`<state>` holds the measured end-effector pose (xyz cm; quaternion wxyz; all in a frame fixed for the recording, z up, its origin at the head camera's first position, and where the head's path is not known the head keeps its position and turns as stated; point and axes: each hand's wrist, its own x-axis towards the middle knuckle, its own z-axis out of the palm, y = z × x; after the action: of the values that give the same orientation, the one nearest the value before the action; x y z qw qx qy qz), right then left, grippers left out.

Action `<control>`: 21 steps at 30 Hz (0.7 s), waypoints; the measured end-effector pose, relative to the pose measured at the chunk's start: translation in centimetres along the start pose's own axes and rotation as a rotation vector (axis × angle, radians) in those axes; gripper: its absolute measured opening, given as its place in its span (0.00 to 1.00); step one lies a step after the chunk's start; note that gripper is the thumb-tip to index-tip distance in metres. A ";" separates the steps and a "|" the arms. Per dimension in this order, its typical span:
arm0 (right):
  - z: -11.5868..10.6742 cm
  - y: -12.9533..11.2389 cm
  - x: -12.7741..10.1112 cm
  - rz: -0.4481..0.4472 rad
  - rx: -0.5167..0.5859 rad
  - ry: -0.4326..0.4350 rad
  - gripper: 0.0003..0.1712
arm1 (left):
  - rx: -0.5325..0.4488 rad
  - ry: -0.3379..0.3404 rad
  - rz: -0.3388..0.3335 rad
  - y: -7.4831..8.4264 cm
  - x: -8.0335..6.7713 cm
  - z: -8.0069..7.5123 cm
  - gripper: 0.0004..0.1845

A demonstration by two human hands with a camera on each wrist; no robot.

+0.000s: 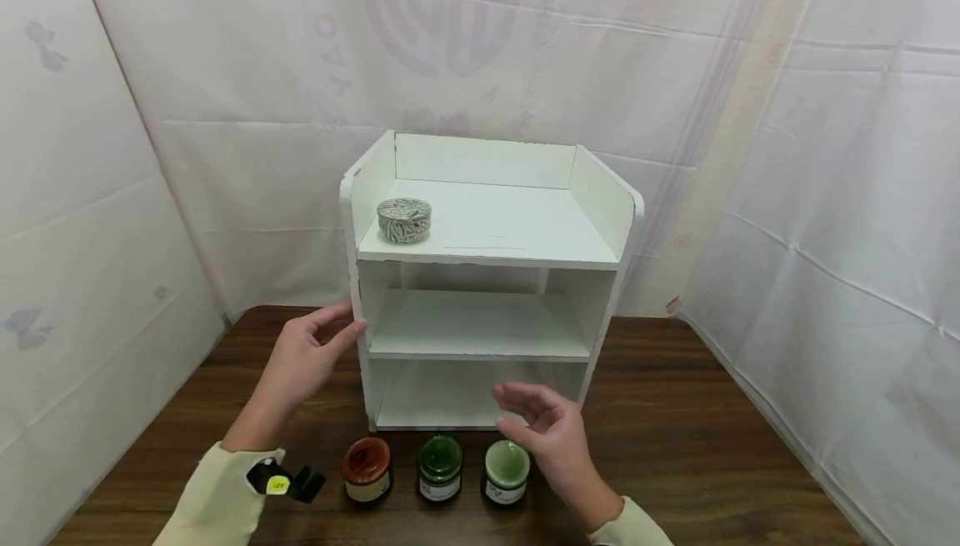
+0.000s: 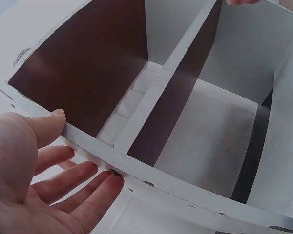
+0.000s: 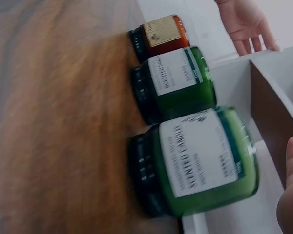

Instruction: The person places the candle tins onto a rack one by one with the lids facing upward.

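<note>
While the spread left hand (image 1: 303,356) touches the rack's edge (image 1: 356,279), the relaxed right hand (image 1: 553,438) hovers before open bays (image 1: 438,400).

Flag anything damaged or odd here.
Orange jar, dark green jar and light green jar seem upside down: black lids at the bottom, on the table. Shelf has chipped paint along its front edges.

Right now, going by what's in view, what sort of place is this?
Probably a staged recording booth rather than a lived-in room: white sheeting forms the walls around a wooden table, where a white shelf unit stands behind three jars.
</note>
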<state>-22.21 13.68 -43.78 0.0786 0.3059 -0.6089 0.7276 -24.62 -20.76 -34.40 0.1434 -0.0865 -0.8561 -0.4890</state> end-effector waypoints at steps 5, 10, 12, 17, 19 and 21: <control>-0.6 0.7 -0.7 0.009 -0.039 -0.020 0.22 | 0.006 0.001 -0.005 0.0 0.0 0.0 0.31; -1.0 1.2 -1.2 -0.018 -0.053 -0.045 0.22 | 0.020 0.002 -0.008 -0.1 -0.1 0.0 0.32; -1.1 1.3 -1.4 -0.017 -0.064 -0.053 0.22 | 0.020 0.003 -0.007 0.0 -0.1 0.0 0.32; -1.3 1.6 -1.9 0.018 -0.094 -0.072 0.23 | 0.015 0.001 -0.010 0.1 -0.1 -0.1 0.31; -1.4 1.7 -2.1 0.041 -0.097 -0.077 0.24 | 0.013 0.000 -0.012 0.1 -0.1 -0.1 0.31; -1.4 1.8 -2.3 0.063 -0.096 -0.079 0.24 | 0.011 -0.001 -0.011 0.0 -0.1 -0.1 0.31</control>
<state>-21.77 15.14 -46.63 0.0460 0.3110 -0.6552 0.6870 -24.53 -20.81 -34.35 0.1408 -0.0811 -0.8593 -0.4849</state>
